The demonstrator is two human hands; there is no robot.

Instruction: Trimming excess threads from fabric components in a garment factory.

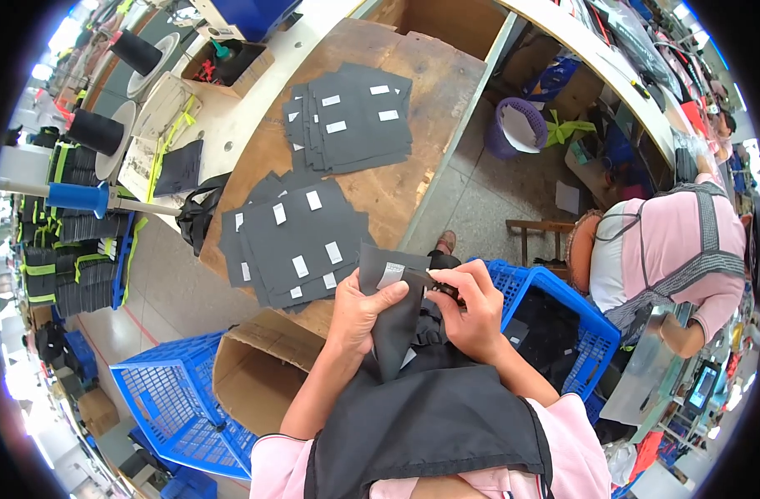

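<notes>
Currently, panel: dark grey fabric piece (394,328), held up over the lap, just off the near end of the wooden bench (438,91).
Left hand (359,312): grasping the panel, thumb across its face just below the white label (391,274).
Right hand (473,312): thumb and fingers pinched round a small dark object (443,288) at the panel's right edge; too covered to tell what it is.
Step, my read: fine edge work beside the label.
Left thumb: press close to the working spot so the edge stays flat; too far back and the cloth probably buckles.
Right fingertips: short, light moves along the edge; a hard tug could pucker the fabric or lift the label.
Lower panel: hangs folded toward the lap; worth holding it clear of the apron (430,424).
Near stack (297,229): similar labelled panels, fanned on the bench.
Far stack (367,141): more of the same, loosely squared; stray sleeves could skew either pile.
</notes>
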